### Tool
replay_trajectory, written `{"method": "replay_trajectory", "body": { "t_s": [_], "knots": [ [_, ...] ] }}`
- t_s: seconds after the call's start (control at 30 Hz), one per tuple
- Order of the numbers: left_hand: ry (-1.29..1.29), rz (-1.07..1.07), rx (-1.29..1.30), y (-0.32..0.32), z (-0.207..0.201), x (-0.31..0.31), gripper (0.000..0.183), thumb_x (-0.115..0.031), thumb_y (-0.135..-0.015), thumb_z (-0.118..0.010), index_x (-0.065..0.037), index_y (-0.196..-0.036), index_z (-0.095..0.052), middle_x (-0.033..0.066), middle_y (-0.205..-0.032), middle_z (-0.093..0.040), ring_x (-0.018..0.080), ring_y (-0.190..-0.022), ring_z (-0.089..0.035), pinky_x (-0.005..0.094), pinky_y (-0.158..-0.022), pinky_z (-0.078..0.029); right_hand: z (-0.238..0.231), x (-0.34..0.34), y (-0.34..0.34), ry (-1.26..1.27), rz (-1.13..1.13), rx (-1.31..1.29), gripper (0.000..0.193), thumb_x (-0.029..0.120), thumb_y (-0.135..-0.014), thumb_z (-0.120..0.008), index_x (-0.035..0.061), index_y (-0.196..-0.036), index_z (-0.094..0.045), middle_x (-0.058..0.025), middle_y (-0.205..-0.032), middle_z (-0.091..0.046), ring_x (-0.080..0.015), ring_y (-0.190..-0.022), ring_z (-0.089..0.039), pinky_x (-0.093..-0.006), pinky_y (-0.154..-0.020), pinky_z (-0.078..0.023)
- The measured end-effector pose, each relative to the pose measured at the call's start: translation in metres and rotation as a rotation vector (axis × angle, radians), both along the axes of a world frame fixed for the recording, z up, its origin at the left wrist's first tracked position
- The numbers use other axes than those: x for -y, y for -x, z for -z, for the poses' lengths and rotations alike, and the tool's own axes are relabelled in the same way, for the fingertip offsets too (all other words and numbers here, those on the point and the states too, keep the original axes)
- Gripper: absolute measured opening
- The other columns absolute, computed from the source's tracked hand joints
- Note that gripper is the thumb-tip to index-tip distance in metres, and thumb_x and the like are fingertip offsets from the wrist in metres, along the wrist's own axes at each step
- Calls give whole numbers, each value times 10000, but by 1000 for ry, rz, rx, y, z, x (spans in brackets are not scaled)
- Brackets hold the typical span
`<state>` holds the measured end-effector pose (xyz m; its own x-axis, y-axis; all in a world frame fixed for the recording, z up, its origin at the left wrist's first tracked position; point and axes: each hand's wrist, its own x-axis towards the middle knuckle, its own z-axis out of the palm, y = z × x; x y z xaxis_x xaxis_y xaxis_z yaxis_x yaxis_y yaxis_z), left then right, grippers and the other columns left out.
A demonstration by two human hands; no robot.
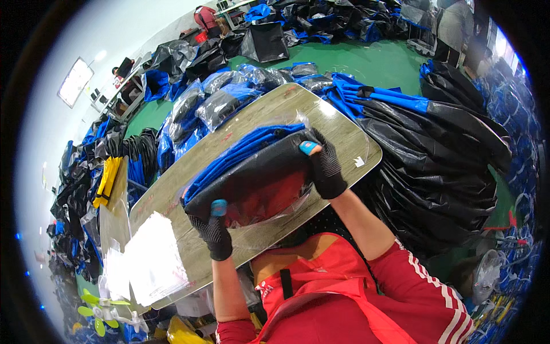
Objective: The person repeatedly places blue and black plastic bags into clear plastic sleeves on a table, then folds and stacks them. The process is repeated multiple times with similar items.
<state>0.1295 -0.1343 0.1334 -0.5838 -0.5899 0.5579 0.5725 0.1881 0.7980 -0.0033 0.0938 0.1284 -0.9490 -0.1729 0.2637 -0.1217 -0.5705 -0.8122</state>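
The left hand (213, 234) and right hand (325, 169) hold tight to the bundle (249, 169), which is folded and seems to be in clear plastic (278, 200), but isn't put down yet.

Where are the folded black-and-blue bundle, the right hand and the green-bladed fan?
Folded black-and-blue bundle (250, 166): head view, on its black side.
Right hand (327, 167): head view, on its gloved back.
Green-bladed fan (105, 313): head view, near its hub.

Table (350, 143): centre of frame. Over it: bundle (246, 166), between left hand (213, 234) and right hand (327, 166). Table's lower-left end: sheets (154, 258). Behind table, upper centre-left: wrapped packets (220, 106). Right: sheeting heap (424, 166). Top centre: second heap (263, 43). Lower left: fan (105, 312).
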Motion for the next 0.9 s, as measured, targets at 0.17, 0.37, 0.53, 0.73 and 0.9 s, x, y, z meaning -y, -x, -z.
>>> {"method": "replay_trajectory", "body": {
  "t_s": [0.17,0.37,0.53,0.73,0.9],
  "knots": [
    [-79,-142,113,1,-28,-11,357,-270,-945,-531,28,-1132,-592,111,-1059,-633,203,-967,-596,337,-897,-447,-9,20,-5,-108,81,-108,435,328,-935,-615,8,-1229,-603,-55,-1038,-642,-98,-913,-559,-229,-815,-451],
    [62,-455,160,-11,-52,-31,231,-154,-920,-569,41,-966,-683,81,-909,-688,144,-858,-597,265,-815,-433,-34,19,-11,-173,279,-139,296,269,-946,-613,9,-1053,-704,-36,-891,-688,-97,-786,-568,-264,-751,-472],
    [143,-457,33,18,-69,5,251,-174,-943,-584,32,-1055,-672,100,-994,-690,147,-906,-617,260,-827,-475,-78,39,22,-367,310,-392,226,82,-905,-575,3,-1092,-676,-141,-976,-707,-161,-928,-640,-291,-865,-473],
    [284,-707,27,62,-89,57,216,-187,-917,-637,-11,-1032,-685,91,-959,-695,142,-825,-608,300,-789,-476,-96,61,77,-382,448,-581,226,127,-904,-554,29,-1083,-651,-170,-969,-681,-227,-859,-651,-306,-761,-479],
    [384,-688,-105,53,-110,66,205,-148,-930,-598,10,-1034,-677,86,-950,-700,153,-829,-633,287,-783,-490,-113,66,71,-244,580,-687,164,132,-910,-590,28,-1001,-678,-131,-817,-692,-178,-739,-649,-319,-706,-492]
  ]
}}
